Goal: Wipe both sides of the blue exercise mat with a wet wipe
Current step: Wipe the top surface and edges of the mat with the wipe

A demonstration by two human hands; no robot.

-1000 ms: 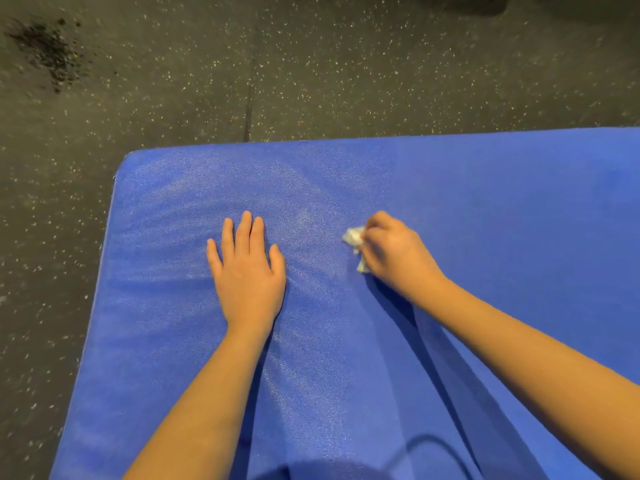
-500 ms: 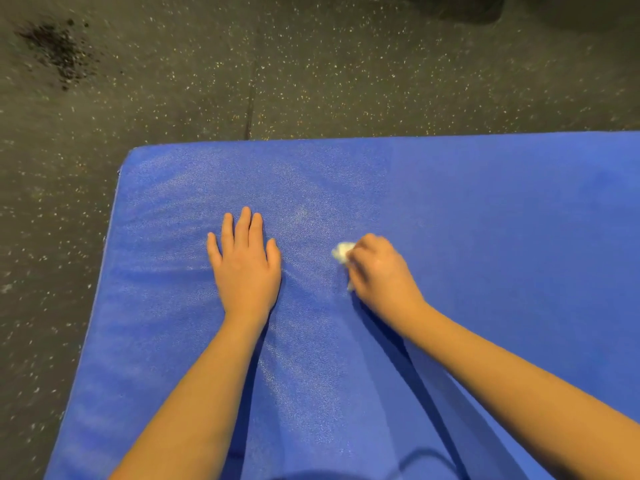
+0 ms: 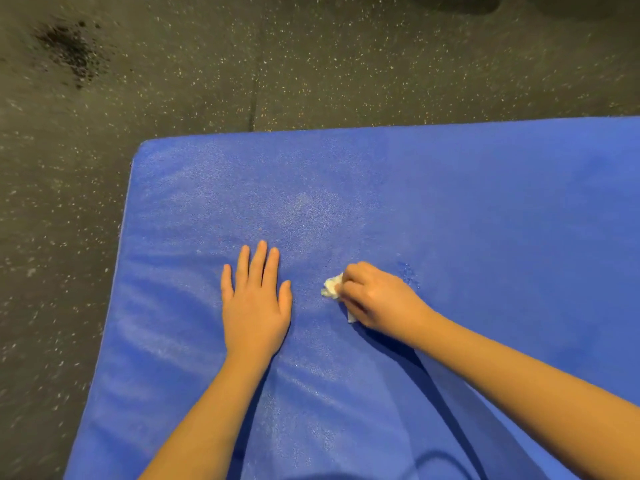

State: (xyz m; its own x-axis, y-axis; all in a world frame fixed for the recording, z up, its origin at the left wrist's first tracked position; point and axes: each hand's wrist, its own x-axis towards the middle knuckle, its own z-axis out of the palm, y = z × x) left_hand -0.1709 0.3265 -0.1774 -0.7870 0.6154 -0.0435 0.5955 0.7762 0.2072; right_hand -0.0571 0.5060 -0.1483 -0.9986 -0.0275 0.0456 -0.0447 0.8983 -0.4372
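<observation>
left hand point(image 3: 255, 308) flat; right hand point(image 3: 377, 297) grips wipe point(image 3: 331, 287).

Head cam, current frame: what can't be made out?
All head view.
Wet wipe: mostly covered by the gripping right hand.
Blue mat: right and near ends cut by frame edges; underside hidden.
Mat under the flat left hand: covered.
Dark patch on the floor: too blurred to identify.

Gym, speckled rubber floor point(image 3: 346, 64), blue exercise mat point(image 3: 485, 209)
</observation>
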